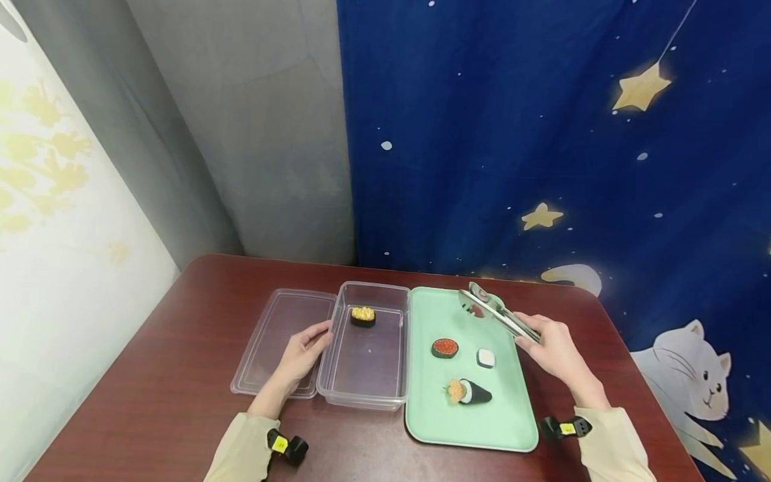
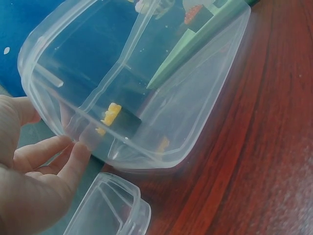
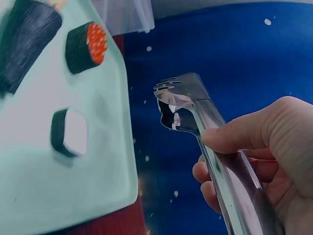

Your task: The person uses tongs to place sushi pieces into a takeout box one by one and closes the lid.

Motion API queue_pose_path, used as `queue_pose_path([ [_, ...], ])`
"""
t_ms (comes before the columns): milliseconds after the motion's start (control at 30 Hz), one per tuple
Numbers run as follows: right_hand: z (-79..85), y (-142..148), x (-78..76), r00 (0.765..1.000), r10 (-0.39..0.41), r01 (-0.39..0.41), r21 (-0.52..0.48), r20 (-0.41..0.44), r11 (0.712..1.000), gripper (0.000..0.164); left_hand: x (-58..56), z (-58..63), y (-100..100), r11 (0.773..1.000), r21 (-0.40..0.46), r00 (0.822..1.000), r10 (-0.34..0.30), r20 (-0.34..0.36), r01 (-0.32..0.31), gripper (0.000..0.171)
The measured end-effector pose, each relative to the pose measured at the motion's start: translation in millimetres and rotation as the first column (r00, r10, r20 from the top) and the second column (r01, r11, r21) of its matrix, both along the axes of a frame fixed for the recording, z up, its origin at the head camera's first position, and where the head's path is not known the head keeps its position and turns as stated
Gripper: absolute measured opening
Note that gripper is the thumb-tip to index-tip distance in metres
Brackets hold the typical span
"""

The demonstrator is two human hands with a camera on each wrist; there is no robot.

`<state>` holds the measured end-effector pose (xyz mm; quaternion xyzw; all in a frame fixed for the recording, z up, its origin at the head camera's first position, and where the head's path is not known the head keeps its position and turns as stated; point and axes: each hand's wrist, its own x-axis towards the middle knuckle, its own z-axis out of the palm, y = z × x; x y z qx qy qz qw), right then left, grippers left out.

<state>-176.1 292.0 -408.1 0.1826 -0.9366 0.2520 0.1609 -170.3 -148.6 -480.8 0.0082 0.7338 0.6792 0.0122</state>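
Note:
My left hand is at the left wall of a clear plastic box, its fingertips touching the outside just under the rim. Inside, toward the back, sits a yellow-topped sushi piece wrapped in black. My right hand grips metal tongs between thumb and fingers, raised over the back right of a mint-green tray. A reddish-white patch shows between the tong tips; I cannot tell whether it is a piece or a reflection. On the tray lie a red roe sushi, a small white roll and a dark cone hand roll.
A clear lid lies flat left of the box, partly under my left forearm. Box and tray stand side by side on the red-brown table. A blue star-patterned curtain hangs behind the table's back edge.

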Motion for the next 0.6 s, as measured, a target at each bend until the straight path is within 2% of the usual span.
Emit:
queue_pose_path([
  [333,13.0,-27,-10.5,0.998,0.062,-0.062,0.006,0.016,0.998,0.043,-0.2,0.3,0,1.0,0.005,1.0,-0.006,0.014,0.006,0.039],
  [600,21.1,-58,-21.0,0.983,0.178,-0.176,-0.036,0.047,0.984,0.044,-0.7,-1.1,0,1.0,0.019,1.0,0.001,0.017,-0.002,0.039],
])
